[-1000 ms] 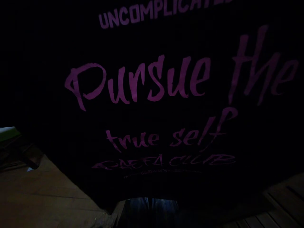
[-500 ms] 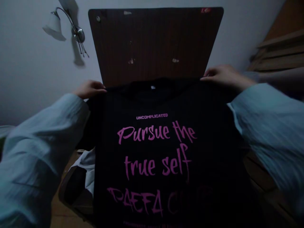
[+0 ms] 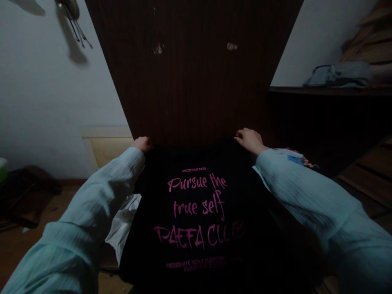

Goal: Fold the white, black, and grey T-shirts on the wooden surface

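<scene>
A black T-shirt [image 3: 196, 159] with pink lettering is stretched between my two hands, its printed front facing me. My left hand [image 3: 143, 144] is closed on the shirt's left shoulder. At the opposite shoulder, my right hand [image 3: 250, 140] pinches the fabric. The collar is hard to make out against the dark board [image 3: 199, 94] behind it. Under the shirt's left side, a piece of white cloth [image 3: 124, 224] shows. The lower hem runs out of sight at the bottom.
A wall lamp [image 3: 69, 10] is partly in view at the upper left. Folded grey-blue cloth [image 3: 346, 74] lies on a dark ledge [image 3: 324, 90] at the right. Further left, a green and white object [image 3: 3, 169] sits at the frame's edge.
Both hands have moved forward and down with the shirt, and come closer together. The view has tilted downward, so the board's top edge is out of frame and more lettering shows.
</scene>
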Tool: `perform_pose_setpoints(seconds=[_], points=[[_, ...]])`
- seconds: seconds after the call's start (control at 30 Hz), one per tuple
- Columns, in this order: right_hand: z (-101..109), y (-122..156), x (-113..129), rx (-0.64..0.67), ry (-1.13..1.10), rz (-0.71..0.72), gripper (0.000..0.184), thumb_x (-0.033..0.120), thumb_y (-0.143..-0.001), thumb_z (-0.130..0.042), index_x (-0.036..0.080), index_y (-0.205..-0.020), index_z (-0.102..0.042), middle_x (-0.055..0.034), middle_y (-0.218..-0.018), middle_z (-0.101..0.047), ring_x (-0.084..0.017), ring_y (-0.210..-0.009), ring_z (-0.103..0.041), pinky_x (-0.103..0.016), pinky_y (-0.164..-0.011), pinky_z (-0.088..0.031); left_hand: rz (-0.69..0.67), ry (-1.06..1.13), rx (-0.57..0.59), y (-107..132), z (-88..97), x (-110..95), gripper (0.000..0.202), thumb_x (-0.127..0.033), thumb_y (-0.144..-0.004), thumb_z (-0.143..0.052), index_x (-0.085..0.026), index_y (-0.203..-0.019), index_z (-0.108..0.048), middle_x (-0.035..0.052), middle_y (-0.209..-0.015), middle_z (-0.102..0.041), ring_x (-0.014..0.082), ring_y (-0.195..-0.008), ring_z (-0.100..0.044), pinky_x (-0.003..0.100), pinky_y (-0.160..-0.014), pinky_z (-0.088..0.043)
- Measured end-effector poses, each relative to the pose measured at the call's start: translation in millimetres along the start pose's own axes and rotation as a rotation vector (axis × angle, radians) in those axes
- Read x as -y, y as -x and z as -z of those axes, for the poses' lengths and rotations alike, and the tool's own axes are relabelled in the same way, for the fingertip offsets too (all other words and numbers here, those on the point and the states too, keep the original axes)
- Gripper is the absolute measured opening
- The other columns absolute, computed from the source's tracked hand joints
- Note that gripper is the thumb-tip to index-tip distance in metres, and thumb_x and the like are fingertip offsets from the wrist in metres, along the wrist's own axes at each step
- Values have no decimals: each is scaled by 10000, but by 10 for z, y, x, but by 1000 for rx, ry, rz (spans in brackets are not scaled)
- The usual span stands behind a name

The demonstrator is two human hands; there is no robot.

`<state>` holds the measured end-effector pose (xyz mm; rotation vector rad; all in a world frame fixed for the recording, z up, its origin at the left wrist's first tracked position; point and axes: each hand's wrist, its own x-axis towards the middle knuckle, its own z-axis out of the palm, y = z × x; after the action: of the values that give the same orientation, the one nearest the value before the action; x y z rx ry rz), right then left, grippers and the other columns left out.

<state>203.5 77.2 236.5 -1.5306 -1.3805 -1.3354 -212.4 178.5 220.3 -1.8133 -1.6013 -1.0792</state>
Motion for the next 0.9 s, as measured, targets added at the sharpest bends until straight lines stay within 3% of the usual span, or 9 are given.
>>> perform_pose_setpoints(seconds=[0.1,0.27,0.33,0.43,0.53,0.6,0.73,0.83,0.9], points=[[-167,124,177,113,-19,-56,283,358,-833,-448,189,-996,-607,-84,-913,-632,-196,-835,-582,-282,-685,-416,54,34,105,69,-181,-98,228,-293,-745,-550,-171,-919,-633,93,-870,-667,233,-854,-625,285,-702,-477],[-523,288,425,313,-46,-78,285,302,-838,-425,150,-1008,-595,-130,-1000,-624,-236,-925,-593,-298,-718,-436,120,61,105,179,-507,-244,307,-267,-741,-524,-161,-1019,-601,139,-1049,-629,280,-1005,-581,321,-774,-478],[-672,344,487,381,-78,-112,340,290,-841,-418,120,-1106,-548,-165,-1050,-603,-258,-969,-580,-316,-750,-437,154,79,110,211,-654,-280,365,-271,-758,-501,-123,-1086,-560,173,-1093,-603,295,-1030,-570,342,-804,-472],[-856,446,589,485,-154,-172,599,330,-832,-454,62,-1343,-292,-217,-1117,-559,-284,-1008,-562,-346,-796,-431,161,119,106,283,-899,-314,521,-287,-786,-476,-86,-1260,-397,197,-1210,-525,277,-1087,-540,343,-865,-451],[-990,586,760,467,-198,-138,759,355,-825,-471,57,-1408,-88,-232,-1188,-504,-298,-1055,-525,-368,-823,-424,118,184,78,435,-1174,-328,716,-301,-769,-514,-131,-1380,-181,187,-1412,-280,250,-1165,-484,308,-909,-431],[-1082,694,901,402,-232,-30,700,333,-836,-449,88,-1409,-131,-211,-1234,-473,-289,-1107,-482,-366,-853,-417,48,225,62,584,-1357,-314,739,-289,-755,-527,-132,-1385,-174,181,-1440,-211,250,-1220,-424,309,-951,-405],[-1360,895,1106,475,-345,296,527,301,-830,-477,166,-1329,-373,-134,-1351,-379,-239,-1235,-364,-334,-990,-337,-44,209,88,909,-1630,-171,583,-267,-731,-541,-147,-1282,-389,137,-1361,-379,253,-1258,-365,350,-1014,-350],[-1618,1005,1148,565,-362,316,485,244,-813,-507,155,-1285,-438,-133,-1378,-342,-221,-1264,-332,-328,-1028,-300,48,167,40,1095,-1737,54,466,-221,-746,-491,-136,-1204,-469,154,-1344,-392,285,-1248,-362,404,-1016,-335],[-1752,1064,1163,537,-375,262,447,179,-827,-455,136,-1272,-450,-133,-1351,-377,-204,-1242,-358,-312,-1013,-321,98,158,-30,1193,-1794,221,424,-177,-741,-460,-143,-1162,-499,144,-1318,-420,278,-1229,-381,399,-1017,-334]])
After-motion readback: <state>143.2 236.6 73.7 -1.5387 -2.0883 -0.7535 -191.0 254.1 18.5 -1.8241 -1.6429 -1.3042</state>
